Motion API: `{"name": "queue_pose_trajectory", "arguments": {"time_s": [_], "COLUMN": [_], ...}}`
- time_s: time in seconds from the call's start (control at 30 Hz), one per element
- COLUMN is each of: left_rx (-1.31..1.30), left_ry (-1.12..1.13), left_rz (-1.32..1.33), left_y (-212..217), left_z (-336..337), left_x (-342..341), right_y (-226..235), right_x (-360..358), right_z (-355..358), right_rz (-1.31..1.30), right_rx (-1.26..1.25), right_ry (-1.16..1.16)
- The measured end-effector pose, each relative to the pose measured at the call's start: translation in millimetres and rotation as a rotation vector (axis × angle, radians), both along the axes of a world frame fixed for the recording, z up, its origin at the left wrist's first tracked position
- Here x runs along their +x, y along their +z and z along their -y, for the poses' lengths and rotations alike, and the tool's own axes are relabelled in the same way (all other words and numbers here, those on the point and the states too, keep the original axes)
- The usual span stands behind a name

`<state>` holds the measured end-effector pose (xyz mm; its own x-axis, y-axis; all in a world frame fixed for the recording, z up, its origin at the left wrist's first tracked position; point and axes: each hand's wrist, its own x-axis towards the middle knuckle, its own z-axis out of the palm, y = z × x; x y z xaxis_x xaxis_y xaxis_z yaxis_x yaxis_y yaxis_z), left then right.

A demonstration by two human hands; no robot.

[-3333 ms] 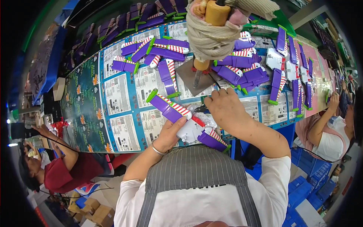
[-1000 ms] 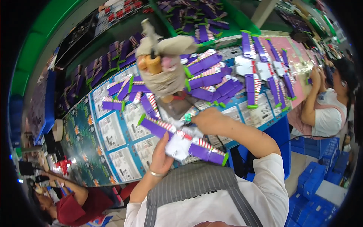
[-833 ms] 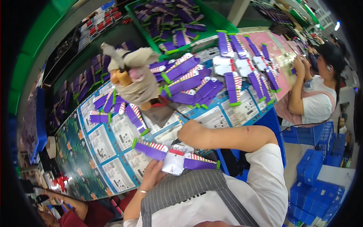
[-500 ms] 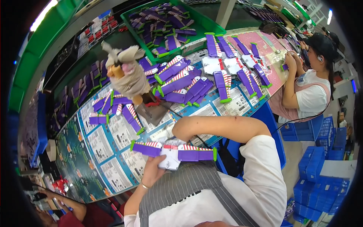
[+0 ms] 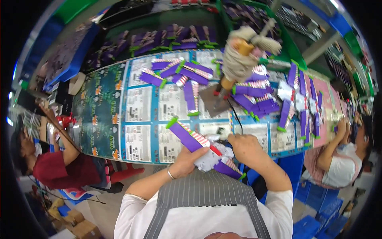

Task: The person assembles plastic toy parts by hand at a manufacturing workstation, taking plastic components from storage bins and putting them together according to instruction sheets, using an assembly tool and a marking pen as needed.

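Note:
My left hand [image 5: 188,162], with a bracelet at the wrist, grips the white middle body of a toy wing assembly [image 5: 211,159] in front of my apron. A purple wing with a red-and-white striped edge and a green tip sticks out at each end. The assembly is tilted, its left wing pointing up toward the table and its right wing down. My right hand [image 5: 248,149] is closed just beside the white body, above the right wing. A dark cable [image 5: 235,113] runs down toward it; what its fingers hold is hidden.
A cloth-wrapped stand [image 5: 242,63] rises from the table. Loose purple wings [image 5: 191,97] lie behind, and joined white-bodied assemblies [image 5: 286,91] lie at right. A green bin [image 5: 292,47] stands at back right. Co-workers sit at left [image 5: 59,167] and right [image 5: 340,159].
The view has swung left, bringing a co-worker at left into fuller sight. The wing assembly has gone from level to tilted, and my right hand has moved to its right side.

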<state>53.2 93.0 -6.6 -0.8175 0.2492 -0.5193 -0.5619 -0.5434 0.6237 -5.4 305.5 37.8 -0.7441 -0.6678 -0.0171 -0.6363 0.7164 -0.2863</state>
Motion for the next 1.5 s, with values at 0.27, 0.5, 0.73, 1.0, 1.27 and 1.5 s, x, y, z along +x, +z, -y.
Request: {"name": "queue_pose_trajectory", "arguments": {"time_s": [0.27, 0.5, 0.73, 1.0, 1.27, 1.5], "left_rx": [0.024, -0.024, -0.128, -0.561, -1.963, -1.964], "left_ry": [-0.125, -0.162, -0.383, -0.342, -0.207, -0.684], "left_rz": [-0.097, -0.186, -0.471, -0.747, -0.821, -0.591], "left_y": [-4, -13, 9, 22, -10, -13], "left_z": [-1, -1, 0, 104, 284, 290], "left_x": [0, -7, -28, -146, -357, -409], "right_y": [0, -1, -9, -2, -24, -48], "right_x": [6, 3, 21, 17, -61, -95], "right_z": [-2, -3, -21, -166, -343, -408], "right_rz": [-0.004, 0.101, 0.592, -0.025, -0.143, 0.235], "right_rx": [0.067, 0.043, -0.565, -1.101, -1.18, -1.156], "right_ry": [-0.021, -0.154, -0.419, -1.047, -1.219, -1.286]}}
